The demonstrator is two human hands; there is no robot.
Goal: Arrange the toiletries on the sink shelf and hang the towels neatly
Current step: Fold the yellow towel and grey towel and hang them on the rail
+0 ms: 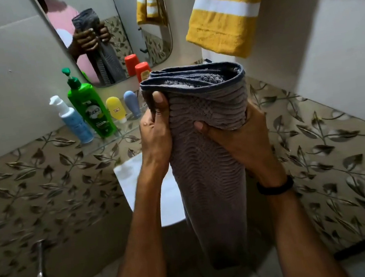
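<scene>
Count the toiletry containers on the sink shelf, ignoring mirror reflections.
5, left to right: white-blue pump bottle, green pump bottle, yellow tube, blue tube, orange bottle by the mirror. The grey towel may hide more.

Green pump bottle point(93, 111): label reads "Vatika". Other bottle labels illegible.

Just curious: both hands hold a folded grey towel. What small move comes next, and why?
Probably raise the grey towel toward the spot beside the hung yellow striped towel: left hand and right hand grip it folded, and the bottles stand lined on the shelf.
</scene>
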